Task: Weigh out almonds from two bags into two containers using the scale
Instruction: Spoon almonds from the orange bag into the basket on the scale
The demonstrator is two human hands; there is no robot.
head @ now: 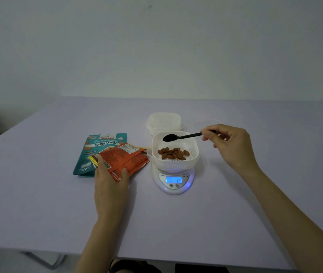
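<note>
Worktop: carries every item listed below.
Left hand: nearest the person. Its fingers and thumb are curled round the near end of the orange bag and grip it.
Orange bag: lies flat. Its long axis runs from the left hand diagonally away and to the right, and its far end stops just beside the container. Which end is open cannot be told.
Scale: right of the left hand. The display is lit and reads 19.
Container: seated on the scale.
Almonds: a shallow layer on the container floor.
Teal bag: flat, partly under the orange bag.
Right hand: raised, right of the container. Its fingers pinch the handle end of the spoon.
Spoon: empty. Its long axis runs left to right and its bowl points left, above the container's far rim.
Governing relation: the orange bag lies left of the spoon bowl, across the container, so the next scoop probably calls for a leftward reach.
Second container: behind the scale, apparently empty.
</note>
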